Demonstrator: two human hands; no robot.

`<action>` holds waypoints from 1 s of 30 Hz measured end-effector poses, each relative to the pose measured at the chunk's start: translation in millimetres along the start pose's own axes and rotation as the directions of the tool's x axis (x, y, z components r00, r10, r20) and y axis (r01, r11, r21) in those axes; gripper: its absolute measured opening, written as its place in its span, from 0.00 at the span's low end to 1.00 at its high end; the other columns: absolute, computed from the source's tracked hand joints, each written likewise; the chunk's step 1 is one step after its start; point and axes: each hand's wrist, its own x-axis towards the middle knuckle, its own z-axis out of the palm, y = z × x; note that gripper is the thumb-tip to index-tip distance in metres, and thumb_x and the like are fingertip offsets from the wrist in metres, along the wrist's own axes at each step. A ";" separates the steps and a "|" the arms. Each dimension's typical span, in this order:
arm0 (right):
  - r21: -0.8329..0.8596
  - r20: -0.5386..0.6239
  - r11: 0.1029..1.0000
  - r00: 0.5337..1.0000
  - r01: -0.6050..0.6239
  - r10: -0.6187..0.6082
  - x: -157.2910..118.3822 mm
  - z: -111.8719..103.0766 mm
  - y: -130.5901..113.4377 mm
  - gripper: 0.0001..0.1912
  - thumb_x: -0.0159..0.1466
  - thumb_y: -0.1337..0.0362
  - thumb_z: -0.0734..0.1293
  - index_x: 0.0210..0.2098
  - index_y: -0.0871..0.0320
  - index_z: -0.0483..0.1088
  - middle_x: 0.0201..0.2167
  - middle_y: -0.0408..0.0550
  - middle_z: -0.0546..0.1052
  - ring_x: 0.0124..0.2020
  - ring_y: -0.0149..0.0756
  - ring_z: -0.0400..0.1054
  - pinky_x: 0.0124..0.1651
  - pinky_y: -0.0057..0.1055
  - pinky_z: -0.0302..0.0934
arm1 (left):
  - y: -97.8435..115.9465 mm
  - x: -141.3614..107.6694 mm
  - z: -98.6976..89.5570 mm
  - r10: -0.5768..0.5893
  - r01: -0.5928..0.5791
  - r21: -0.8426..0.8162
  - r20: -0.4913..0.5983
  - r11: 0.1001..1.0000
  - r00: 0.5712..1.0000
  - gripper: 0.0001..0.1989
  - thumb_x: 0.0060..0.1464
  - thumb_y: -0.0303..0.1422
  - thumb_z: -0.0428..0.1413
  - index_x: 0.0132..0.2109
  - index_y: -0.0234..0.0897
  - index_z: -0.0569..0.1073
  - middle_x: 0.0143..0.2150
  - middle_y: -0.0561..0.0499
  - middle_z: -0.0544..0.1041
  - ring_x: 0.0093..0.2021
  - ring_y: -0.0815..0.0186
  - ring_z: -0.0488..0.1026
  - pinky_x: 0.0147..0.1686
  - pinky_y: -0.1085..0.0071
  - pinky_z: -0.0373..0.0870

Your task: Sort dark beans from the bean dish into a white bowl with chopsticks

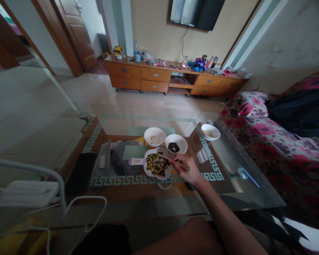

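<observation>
My right hand (185, 168) grips a pair of wooden chopsticks (163, 156), their tips over a white scalloped dish (146, 171) with a labelled handle. A mix of yellow, green and dark beans (156, 164) fills that dish. Just behind it stands a white bowl (183, 141) with black beans (173, 147) in it. Beside that is another white bowl (154, 132), with a few light pieces at its bottom. Farther right, a third white bowl (211, 130) contains pale pieces. My left hand is out of view.
The glass table (266, 198) has a patterned border. A dark phone-like slab (81, 171) lies at its left, near a white device (26, 193) and cables (95, 197). A pen (252, 177) rests at right, by the floral sofa (281, 134). A cabinet (155, 79) stands behind.
</observation>
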 end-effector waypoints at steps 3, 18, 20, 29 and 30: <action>-0.007 0.011 1.000 1.000 -0.012 0.012 0.0 0.8 -0.5 0.21 0.75 0.49 0.68 0.29 0.52 0.72 0.24 0.46 0.79 0.24 0.39 0.72 0.29 0.33 0.63 | -2.0 2.1 4.3 0.006 -0.007 -0.025 -0.017 1.000 1.000 0.12 0.71 0.38 0.66 0.47 0.31 0.84 0.38 0.44 0.85 0.33 0.54 0.83 0.18 0.66 0.60; 0.094 -0.141 0.991 0.984 -0.093 0.105 -6.6 -12.2 9.2 0.21 0.74 0.45 0.70 0.31 0.52 0.76 0.27 0.47 0.82 0.26 0.41 0.75 0.30 0.33 0.66 | 1.7 0.1 -6.0 -0.021 0.020 0.013 0.126 1.000 0.992 0.15 0.73 0.37 0.61 0.37 0.34 0.82 0.32 0.48 0.83 0.24 0.58 0.78 0.14 0.65 0.60; 0.100 -0.105 0.991 0.989 -0.093 0.103 -6.8 -8.4 11.2 0.21 0.74 0.45 0.70 0.32 0.52 0.75 0.28 0.47 0.82 0.27 0.41 0.75 0.30 0.33 0.66 | 1.7 0.9 -4.6 -0.023 0.020 0.019 0.118 1.000 0.993 0.14 0.73 0.36 0.61 0.39 0.33 0.83 0.33 0.47 0.83 0.26 0.57 0.79 0.15 0.65 0.60; 0.063 -0.028 0.996 0.997 -0.066 0.068 -0.8 -1.2 8.3 0.21 0.73 0.47 0.70 0.30 0.52 0.72 0.26 0.45 0.80 0.25 0.39 0.74 0.30 0.32 0.64 | 5.5 -3.2 -13.5 -0.041 0.041 0.001 0.060 0.999 0.997 0.10 0.68 0.36 0.68 0.40 0.33 0.84 0.35 0.46 0.84 0.31 0.55 0.82 0.13 0.67 0.57; 0.064 -0.025 0.996 0.997 -0.065 0.067 -0.6 -1.2 8.3 0.21 0.73 0.47 0.70 0.29 0.52 0.72 0.25 0.45 0.80 0.25 0.39 0.74 0.30 0.32 0.63 | 5.7 -3.4 -13.7 -0.040 0.040 -0.001 0.047 0.999 0.998 0.10 0.68 0.36 0.68 0.39 0.33 0.84 0.34 0.46 0.84 0.31 0.55 0.82 0.12 0.66 0.57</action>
